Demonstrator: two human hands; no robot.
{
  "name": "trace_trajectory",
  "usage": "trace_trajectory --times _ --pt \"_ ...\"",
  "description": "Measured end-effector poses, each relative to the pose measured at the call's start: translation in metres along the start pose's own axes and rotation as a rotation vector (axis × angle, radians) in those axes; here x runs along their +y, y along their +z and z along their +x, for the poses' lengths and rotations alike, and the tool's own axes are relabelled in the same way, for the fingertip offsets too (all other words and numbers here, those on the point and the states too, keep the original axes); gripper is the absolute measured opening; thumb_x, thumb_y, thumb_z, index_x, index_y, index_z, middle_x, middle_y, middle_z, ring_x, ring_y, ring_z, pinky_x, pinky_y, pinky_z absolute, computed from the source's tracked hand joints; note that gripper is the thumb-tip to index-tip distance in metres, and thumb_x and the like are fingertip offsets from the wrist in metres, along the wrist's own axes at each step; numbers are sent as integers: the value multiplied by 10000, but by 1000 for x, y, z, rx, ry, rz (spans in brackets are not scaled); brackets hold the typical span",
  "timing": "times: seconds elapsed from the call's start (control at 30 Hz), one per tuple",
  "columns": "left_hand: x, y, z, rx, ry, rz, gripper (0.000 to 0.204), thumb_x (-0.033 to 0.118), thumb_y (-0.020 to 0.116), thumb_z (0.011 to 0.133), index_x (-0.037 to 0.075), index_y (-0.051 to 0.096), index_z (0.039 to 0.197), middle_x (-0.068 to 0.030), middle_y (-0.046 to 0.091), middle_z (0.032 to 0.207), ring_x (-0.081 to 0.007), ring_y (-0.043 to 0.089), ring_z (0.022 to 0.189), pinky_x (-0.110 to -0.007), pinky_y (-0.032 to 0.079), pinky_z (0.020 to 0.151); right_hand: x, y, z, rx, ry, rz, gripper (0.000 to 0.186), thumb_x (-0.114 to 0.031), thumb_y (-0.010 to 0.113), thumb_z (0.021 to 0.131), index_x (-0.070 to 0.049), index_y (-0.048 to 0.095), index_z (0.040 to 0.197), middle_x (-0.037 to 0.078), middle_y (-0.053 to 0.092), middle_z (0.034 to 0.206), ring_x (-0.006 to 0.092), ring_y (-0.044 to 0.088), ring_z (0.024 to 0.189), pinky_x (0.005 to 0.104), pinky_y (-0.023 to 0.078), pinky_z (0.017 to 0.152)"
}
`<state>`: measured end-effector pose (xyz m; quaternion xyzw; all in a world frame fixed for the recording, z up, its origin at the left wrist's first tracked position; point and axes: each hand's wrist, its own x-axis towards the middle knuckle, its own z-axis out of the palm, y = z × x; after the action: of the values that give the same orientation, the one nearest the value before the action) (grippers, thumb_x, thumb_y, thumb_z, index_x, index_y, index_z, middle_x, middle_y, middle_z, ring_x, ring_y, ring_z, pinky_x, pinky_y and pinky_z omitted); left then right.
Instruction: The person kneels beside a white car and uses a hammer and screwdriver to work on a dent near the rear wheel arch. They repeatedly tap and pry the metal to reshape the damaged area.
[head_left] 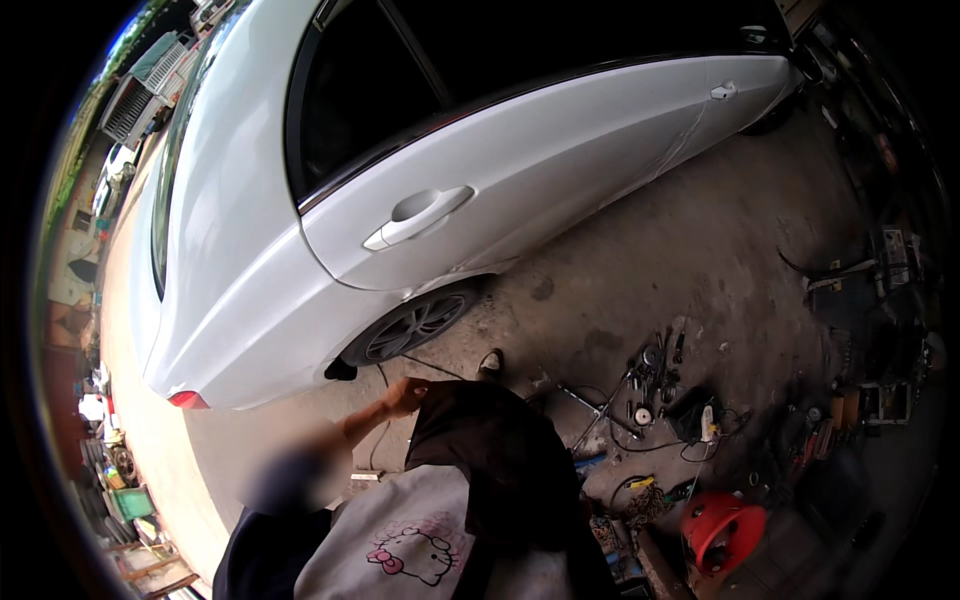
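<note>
My left hand [405, 396] is closed at the edge of the dark cloth [480, 425] over my lap and legs. Its fingers curl in against that cloth, and I cannot make out what they hold, if anything. No part of my right hand shows. Just beyond the left hand is the rear wheel [420, 328] of a white car [560, 170], whose side fills the upper part of the view. A thin dark cable [432, 368] runs on the floor between hand and wheel. My light apron [400, 525] has a pink and black cartoon print.
On the concrete floor at right lie a cross-shaped wrench [597, 410], a cluster of hand tools [655, 370] and tangled cables. A red bucket-like container [725, 535] stands at lower right. Further right is dark clutter [860, 350]. Tyres [95, 470] and a green crate [132, 503] are at far left.
</note>
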<state>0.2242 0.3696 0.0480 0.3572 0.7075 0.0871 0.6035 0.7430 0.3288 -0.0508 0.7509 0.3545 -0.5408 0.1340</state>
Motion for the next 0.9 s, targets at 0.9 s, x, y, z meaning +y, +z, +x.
trace_trajectory --times 0.9 --pt "311 -34 157 558 71 721 445 456 486 969 76 701 881 -156 702 723 -349 710 737 -467 528 795 168 53 29 395 72 369 383 -367 617 916 -26 630 744 139 635 668 289 649 611 447 476 543"
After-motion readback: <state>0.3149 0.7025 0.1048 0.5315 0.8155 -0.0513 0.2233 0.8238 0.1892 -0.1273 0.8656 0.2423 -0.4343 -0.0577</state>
